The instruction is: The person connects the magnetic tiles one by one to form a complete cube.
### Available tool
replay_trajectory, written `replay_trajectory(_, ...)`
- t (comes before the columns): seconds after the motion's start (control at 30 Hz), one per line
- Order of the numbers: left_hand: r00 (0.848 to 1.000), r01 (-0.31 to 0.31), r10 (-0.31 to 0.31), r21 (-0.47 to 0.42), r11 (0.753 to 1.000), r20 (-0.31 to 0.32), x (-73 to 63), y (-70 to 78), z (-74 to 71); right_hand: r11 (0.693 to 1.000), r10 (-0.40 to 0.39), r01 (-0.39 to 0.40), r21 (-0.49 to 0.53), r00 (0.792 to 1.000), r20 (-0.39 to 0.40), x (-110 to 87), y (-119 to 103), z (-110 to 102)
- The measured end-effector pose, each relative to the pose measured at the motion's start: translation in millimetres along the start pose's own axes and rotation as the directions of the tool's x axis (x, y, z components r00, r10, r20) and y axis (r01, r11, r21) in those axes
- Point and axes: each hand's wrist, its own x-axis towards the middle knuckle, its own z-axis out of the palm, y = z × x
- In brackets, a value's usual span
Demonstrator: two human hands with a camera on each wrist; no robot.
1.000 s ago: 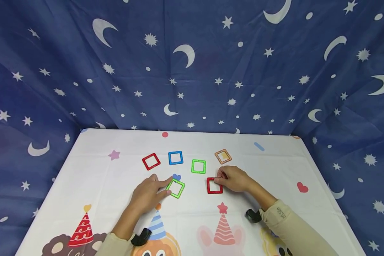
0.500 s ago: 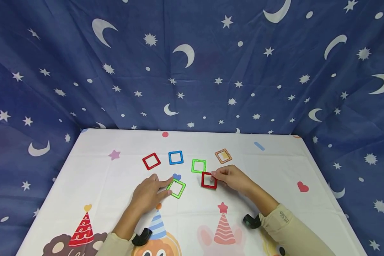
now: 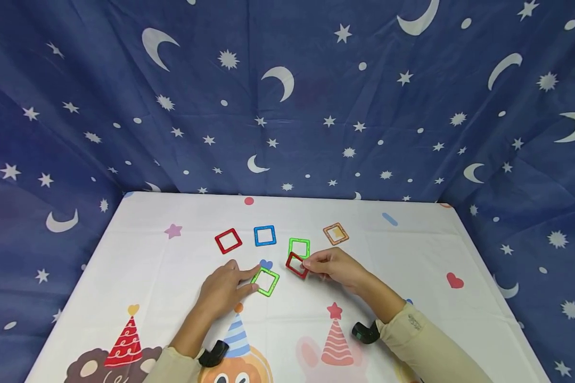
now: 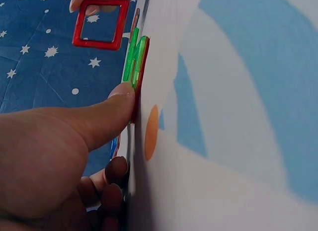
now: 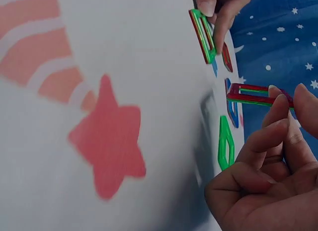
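My left hand (image 3: 222, 290) pinches a green square magnetic tile (image 3: 274, 286) at its left corners, thumb and index finger on the frame, close on the table. In the left wrist view a red layer shows along the underside of this green tile (image 4: 140, 62). My right hand (image 3: 337, 266) pinches a red square magnetic tile (image 3: 295, 273) by its right side. That red tile (image 4: 78, 27) is raised off the table in the left wrist view. From the right wrist, a green lower edge shows on the tilted red tile (image 5: 251, 99).
Behind the hands lie another red tile (image 3: 232, 249), a blue tile (image 3: 265, 227), a second green tile (image 3: 299, 240) and an orange tile (image 3: 343, 229). A printed white cloth (image 3: 402, 255) covers the table. Dark blue star curtain (image 3: 311, 165) stands at the back and sides.
My right hand has carried the red tile left and up from the table, tilting it, so it now overlaps the rear green tile in the head view. The left hand stays put.
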Motion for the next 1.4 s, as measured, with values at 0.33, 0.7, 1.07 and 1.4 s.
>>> replay_trajectory(0.33, 1.000, 0.010, -0.010, -0.009, 1.000, 0.003, 0.7, 0.8, -0.7, 0.999, 0.016, -0.016, 0.036, 1.000, 0.010, 13.4, -4, 14)
replay_trajectory(0.7, 1.000, 0.006, -0.006, -0.019, 1.000, -0.001, 1.6, 1.0, -1.3, 1.000, 0.009, -0.009, 0.022, 1.000, 0.029, 29.3, -9, 26)
replay_trajectory(1.07, 1.000, 0.011, -0.011, -0.016, 1.000, 0.011, 2.3, 0.4, -0.7, 1.000, -0.002, 0.002, 0.009, 1.000, 0.016, 34.9, -12, 34)
replay_trajectory(1.4, 1.000, 0.007, -0.007, -0.013, 1.000, 0.012, 2.5, 0.3, -0.5, 1.000, 0.008, -0.008, 0.022, 1.000, 0.010, 38.2, -9, 39)
